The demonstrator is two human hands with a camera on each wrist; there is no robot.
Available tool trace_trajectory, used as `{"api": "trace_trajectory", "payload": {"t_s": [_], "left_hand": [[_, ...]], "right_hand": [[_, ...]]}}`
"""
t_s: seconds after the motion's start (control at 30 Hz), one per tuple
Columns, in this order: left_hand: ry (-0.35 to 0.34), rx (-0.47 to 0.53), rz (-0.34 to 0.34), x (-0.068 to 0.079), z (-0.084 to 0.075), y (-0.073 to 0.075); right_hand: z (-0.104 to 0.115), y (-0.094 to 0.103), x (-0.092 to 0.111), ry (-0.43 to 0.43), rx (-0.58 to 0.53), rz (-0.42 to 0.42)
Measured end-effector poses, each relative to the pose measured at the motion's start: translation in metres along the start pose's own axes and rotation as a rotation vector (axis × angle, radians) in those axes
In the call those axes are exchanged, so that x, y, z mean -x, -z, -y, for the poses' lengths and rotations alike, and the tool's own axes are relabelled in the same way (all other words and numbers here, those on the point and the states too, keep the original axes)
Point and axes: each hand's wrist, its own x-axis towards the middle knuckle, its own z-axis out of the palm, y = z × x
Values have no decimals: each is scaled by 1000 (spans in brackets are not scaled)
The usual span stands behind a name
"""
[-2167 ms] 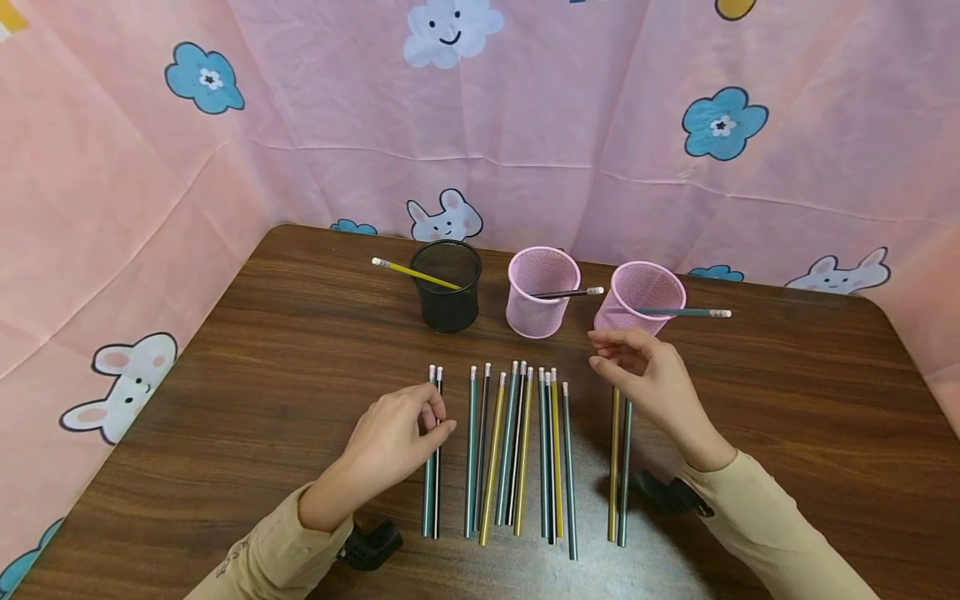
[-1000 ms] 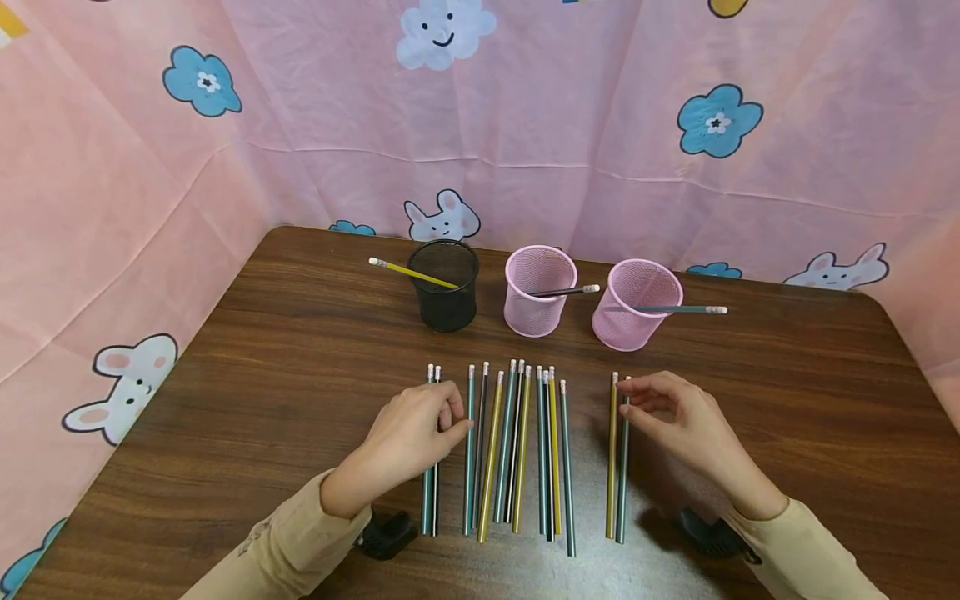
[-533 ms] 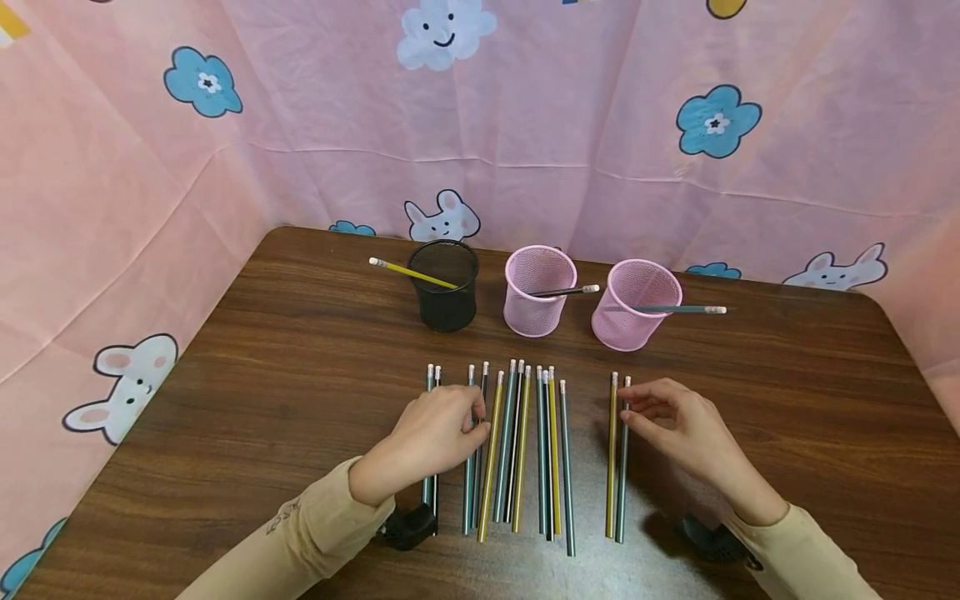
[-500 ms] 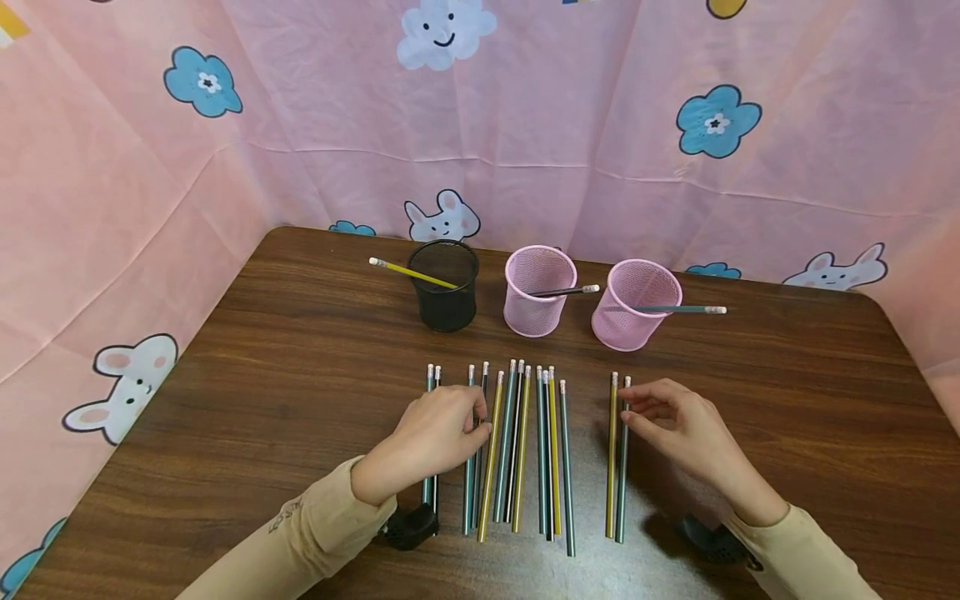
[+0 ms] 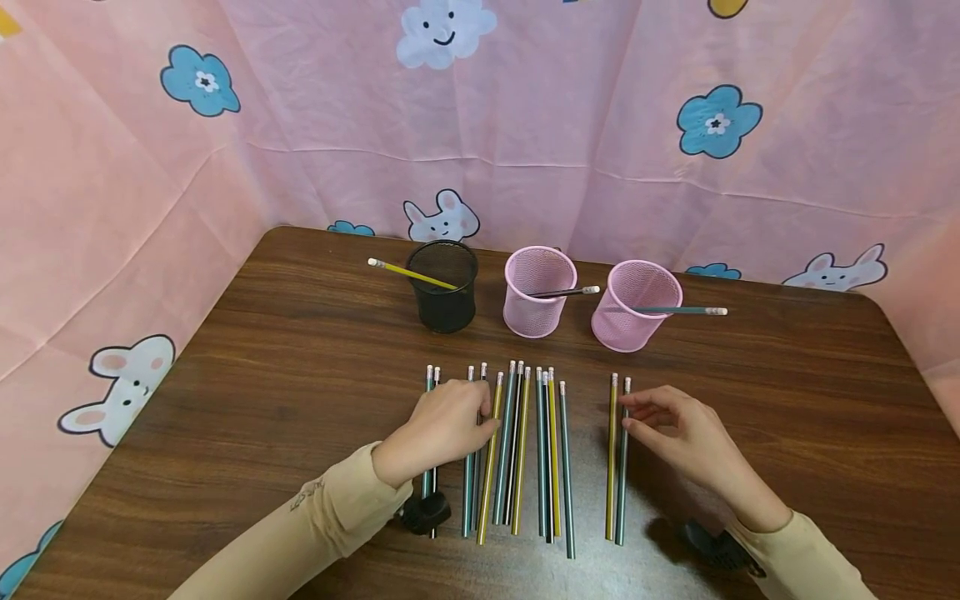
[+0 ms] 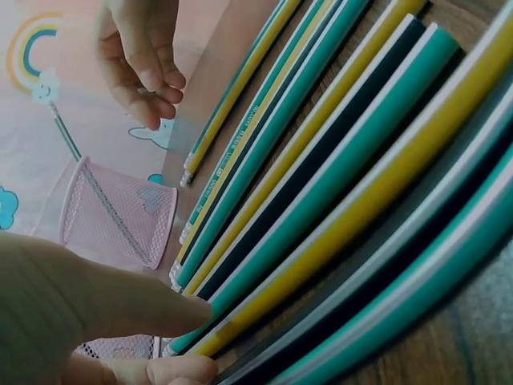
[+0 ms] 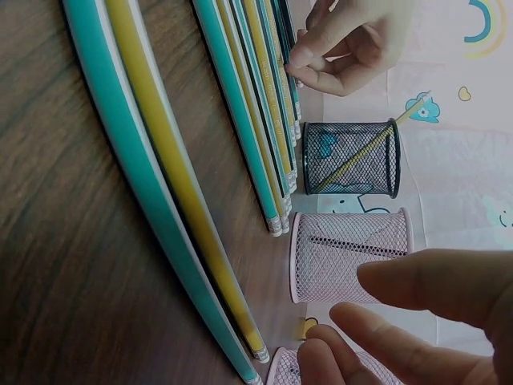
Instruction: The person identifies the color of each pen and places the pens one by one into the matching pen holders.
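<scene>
My left hand (image 5: 442, 425) hovers over the left part of a row of striped pencils, thumb and index finger apart near a yellow pencil (image 5: 491, 467). In the left wrist view the thumb (image 6: 160, 309) lies above that pencil's eraser end; contact cannot be told. My right hand (image 5: 690, 437) has loosely bent fingers and holds nothing. It is beside a separate pair, a yellow pencil (image 5: 612, 467) and a green pencil (image 5: 623, 483), with fingertips close to the green one. Green, black and yellow pencils lie in small groups, eraser ends pointing away from me.
Behind the pencils stand a black mesh cup (image 5: 447, 308) with a yellow pencil, a pink mesh cup (image 5: 532, 317) with a black pencil, and another pink mesh cup (image 5: 626, 329) with a green pencil. A pink printed cloth (image 5: 525, 108) hangs behind the wooden table (image 5: 315, 333).
My left hand has moved right, from the leftmost pair to the yellow pencil. My right hand came back from the right pink cup to the right-hand pair and stays there. The pencils lie unmoved.
</scene>
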Motion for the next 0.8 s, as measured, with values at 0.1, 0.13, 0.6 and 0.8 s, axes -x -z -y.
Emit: {"api": "trace_trajectory", "payload": {"t_s": [0.1,0.13,0.6,0.8], "left_hand": [[9,-8,9,-3,-1,-1],[13,-13,11,-4,-1,-2],[3,-11,39,-8,-2,-7],[3,-23,76,-10,-3,-8]], "right_hand": [[0,0,0,-5,0,11],[0,0,0,-8,0,15],[-1,-1,2,-33,14,49],[-1,-1,3,-27,15,59]]}}
